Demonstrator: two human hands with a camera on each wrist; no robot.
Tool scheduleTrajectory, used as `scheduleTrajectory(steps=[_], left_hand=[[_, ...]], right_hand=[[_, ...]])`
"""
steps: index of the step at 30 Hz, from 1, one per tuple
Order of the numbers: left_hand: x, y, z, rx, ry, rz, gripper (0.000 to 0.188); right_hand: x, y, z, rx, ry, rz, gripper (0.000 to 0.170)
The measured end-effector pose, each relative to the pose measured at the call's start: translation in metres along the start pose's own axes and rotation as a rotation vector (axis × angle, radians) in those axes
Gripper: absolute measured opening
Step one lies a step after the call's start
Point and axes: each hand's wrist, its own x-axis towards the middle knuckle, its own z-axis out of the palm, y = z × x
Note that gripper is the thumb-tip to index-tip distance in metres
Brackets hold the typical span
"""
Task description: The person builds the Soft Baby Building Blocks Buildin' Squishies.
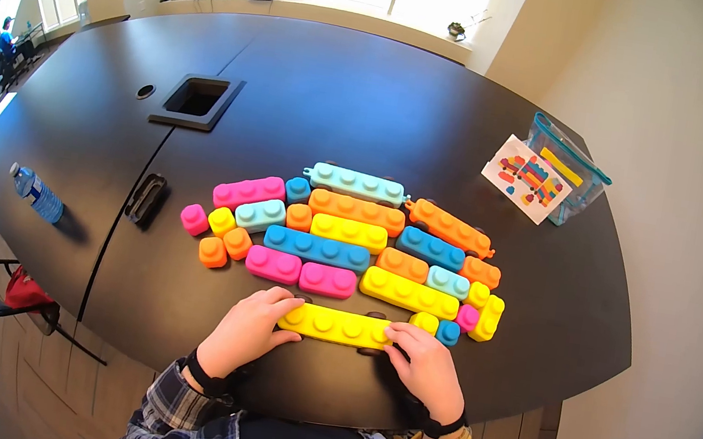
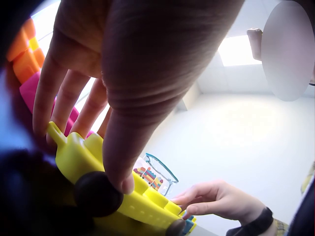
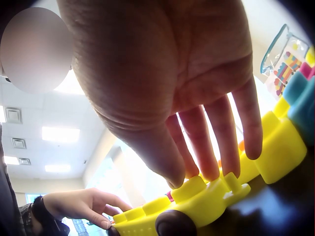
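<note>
A yellow wheeled block car (image 1: 334, 326) with studs on top sits at the table's front edge, before the person. The left hand (image 1: 247, 328) grips its left end, thumb on the near side above a black wheel (image 2: 98, 194) and fingers along the far side. At the other end the right hand (image 1: 429, 372) holds it the same way, and a coupling tab (image 3: 236, 189) sticks out past those fingers. Just beyond lie pink blocks (image 1: 274, 264), a long yellow block (image 1: 409, 293) and a small blue block (image 1: 447, 332).
Several more coloured blocks spread behind, with a light blue car (image 1: 356, 186) and an orange car (image 1: 448, 227) at the back. A picture card (image 1: 525, 180) leans on a clear zip bag (image 1: 588, 184). To the left stands a water bottle (image 1: 37, 193).
</note>
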Motion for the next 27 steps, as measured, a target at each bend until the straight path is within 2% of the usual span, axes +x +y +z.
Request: scheduleTrajectory(steps=[3, 4, 6, 7, 9, 12, 14, 16, 18, 21, 23, 25, 27], left_hand=[[0.002, 0.003, -0.019, -0.098, 0.09, 0.032, 0.054], [0.002, -0.005, -0.029, -0.042, 0.182, 0.071, 0.052], [0.001, -0.032, -0.047, -0.036, 0.415, -0.064, 0.041], [0.003, -0.043, -0.064, 0.082, 0.501, -0.088, 0.038], [0.007, -0.087, -0.085, 0.276, 0.562, -0.096, 0.041], [0.007, -0.155, -0.089, 0.328, 0.525, -0.168, 0.049], [0.009, -0.168, -0.092, 0.283, 0.382, -0.251, 0.051], [0.012, -0.175, -0.092, 0.268, 0.331, -0.289, 0.05], [0.013, -0.177, -0.093, 0.254, 0.283, -0.329, 0.049], [0.01, -0.161, -0.097, 0.242, 0.337, -0.27, 0.044], [0.009, -0.121, -0.102, 0.15, 0.489, -0.212, 0.044], [0.007, -0.072, -0.1, 0.028, 0.449, -0.078, 0.043], [0.003, -0.032, -0.086, -0.128, 0.251, 0.01, 0.049]], right_hand=[[0.002, 0.001, -0.003, -0.001, -0.034, 0.001, 0.027], [0.003, 0.001, -0.003, -0.001, -0.035, -0.003, 0.027], [0.003, 0.0, -0.004, -0.02, 0.01, -0.035, 0.029], [0.003, -0.001, -0.004, -0.02, 0.007, -0.037, 0.029], [0.002, -0.003, -0.003, -0.017, 0.024, -0.068, 0.032], [0.003, -0.001, -0.001, -0.027, 0.0, -0.068, 0.032], [0.002, 0.001, 0.0, -0.033, -0.002, -0.065, 0.032], [0.001, 0.001, 0.0, -0.039, -0.008, -0.056, 0.032], [0.001, 0.0, -0.001, -0.037, -0.019, -0.052, 0.031], [0.003, 0.0, 0.0, -0.032, -0.019, -0.054, 0.03], [0.003, 0.001, 0.001, -0.025, -0.016, -0.056, 0.03], [0.002, 0.001, 0.001, -0.02, -0.015, -0.055, 0.03], [0.003, -0.001, -0.001, -0.012, -0.02, -0.038, 0.03]])
